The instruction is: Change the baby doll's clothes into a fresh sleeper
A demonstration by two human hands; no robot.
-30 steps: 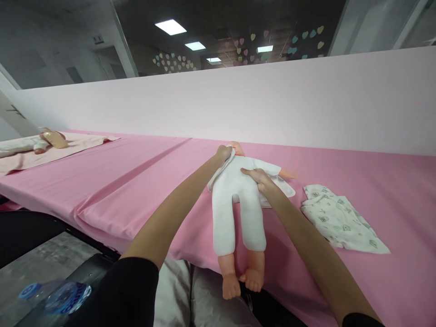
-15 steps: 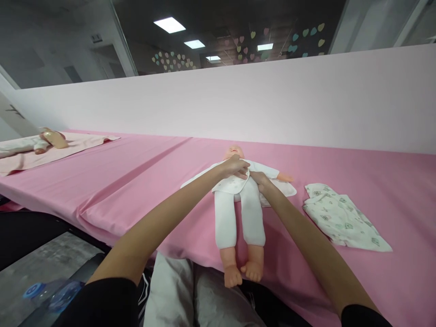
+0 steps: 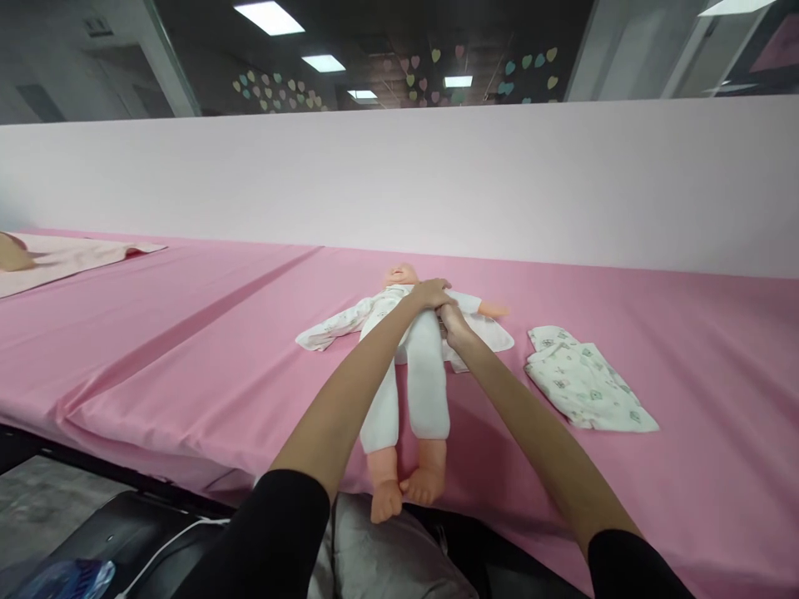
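Observation:
A baby doll lies on its back on the pink sheet, in white clothes with bare feet toward me. A printed white baby shirt is around its upper body, with one sleeve stretched out to the left. The shirt's other side lies spread beside the doll on the right. My left hand reaches across the doll's chest, its fingers closed at the shirt edge. Just below and touching it, my right hand is closed at the doll's right-hand side in view. Both sets of fingertips are partly hidden.
A folded printed white cloth lies to the right on the pink sheet. At far left is a pale pink cloth with part of another doll. A white wall stands behind. A plastic bottle is at lower left.
My view has turned rightward. My left hand has moved across the doll's chest to meet my right hand at its side. The shirt's left sleeve now shows more fully.

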